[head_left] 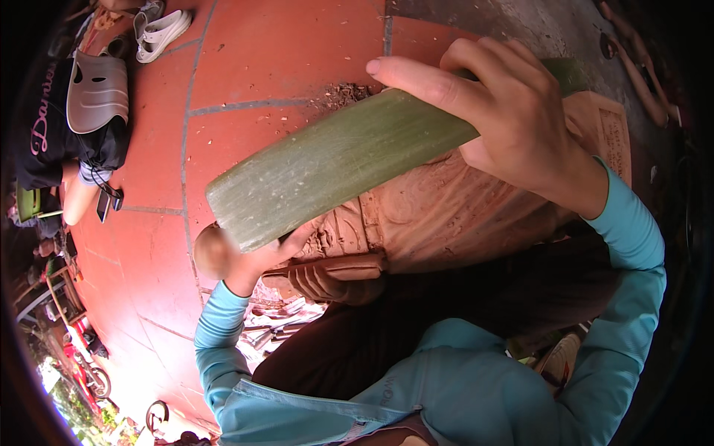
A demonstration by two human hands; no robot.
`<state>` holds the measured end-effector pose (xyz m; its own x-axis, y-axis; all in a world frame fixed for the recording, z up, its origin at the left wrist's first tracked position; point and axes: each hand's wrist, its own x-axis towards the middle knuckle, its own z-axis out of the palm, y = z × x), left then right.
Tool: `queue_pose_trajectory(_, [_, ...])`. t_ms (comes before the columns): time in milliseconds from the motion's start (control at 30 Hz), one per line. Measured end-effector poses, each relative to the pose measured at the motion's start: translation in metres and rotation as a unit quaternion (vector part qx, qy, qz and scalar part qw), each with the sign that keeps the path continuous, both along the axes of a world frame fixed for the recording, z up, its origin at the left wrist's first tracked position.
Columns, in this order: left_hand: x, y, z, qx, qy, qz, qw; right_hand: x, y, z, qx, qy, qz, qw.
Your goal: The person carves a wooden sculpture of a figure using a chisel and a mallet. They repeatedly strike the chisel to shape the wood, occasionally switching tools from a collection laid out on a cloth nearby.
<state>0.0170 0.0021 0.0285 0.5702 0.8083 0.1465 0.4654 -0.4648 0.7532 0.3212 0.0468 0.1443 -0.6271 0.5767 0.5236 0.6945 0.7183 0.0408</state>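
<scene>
A long green slab (335,160), flat and slightly scuffed, slants across the middle; its exact kind is unclear. My right hand (513,111) is closed on its upper right part, the index finger stretched along the far edge. Below the slab's left end is my left hand (260,264), mostly hidden by it, with the thumb partly showing. A rounded brown wooden knob (212,253) sits beside that hand; whether I grip it cannot be seen. Under the slab lies a reddish-brown carved figure (446,212) with folds and a squared base (614,134), across my lap.
Red floor tiles (260,44) carry small chips and a heap of shavings (346,94). Several metal tools (271,327) lie near my left forearm. At the left are another person's dark clothing (44,126), light clogs (160,33) and a phone (104,204). Another person's limbs (639,67) appear far right.
</scene>
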Motion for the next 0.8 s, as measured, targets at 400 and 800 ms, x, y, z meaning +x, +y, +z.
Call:
queue_pose_trajectory(400, [-0.023,0.004,-0.026,0.045,0.055,0.115,0.991,-0.013,0.004,0.015,-0.038,0.056,0.031,0.997])
queue_pose_trajectory(800, [-0.019,0.01,-0.025,0.01,-0.046,0.154,0.987,-0.019,0.007,0.019,-0.047,0.071,0.068,0.994])
